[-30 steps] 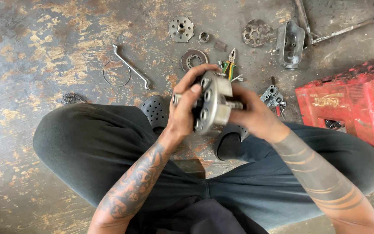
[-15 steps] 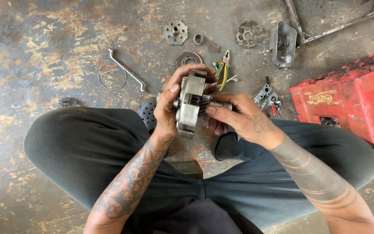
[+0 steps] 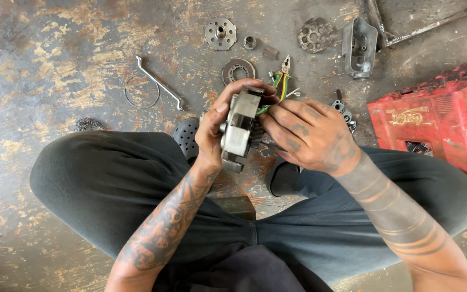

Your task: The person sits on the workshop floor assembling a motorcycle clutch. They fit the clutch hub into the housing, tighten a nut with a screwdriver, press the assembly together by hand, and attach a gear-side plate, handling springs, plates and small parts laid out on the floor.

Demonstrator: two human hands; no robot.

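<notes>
I hold a round grey metal clutch assembly [image 3: 240, 128] edge-on above my crossed legs. My left hand [image 3: 212, 127] wraps its left side, thumb over the top rim. My right hand [image 3: 308, 135] grips its right side, fingers pressed against the toothed centre. Both hands are closed on the part. Its far face is hidden behind my fingers.
On the stained concrete floor lie a bent wrench [image 3: 159, 83], a thin wire ring [image 3: 141, 92], a toothed disc [image 3: 238, 70], a round hub plate [image 3: 220, 33], a small bearing [image 3: 249, 42], another gear plate [image 3: 314, 34], a metal housing [image 3: 359, 39], pliers [image 3: 282, 73]. A red crate [image 3: 433, 119] stands right.
The assembly has been turned from face-on to edge-on in my hands. My view shifted so the floor parts sit a little higher.
</notes>
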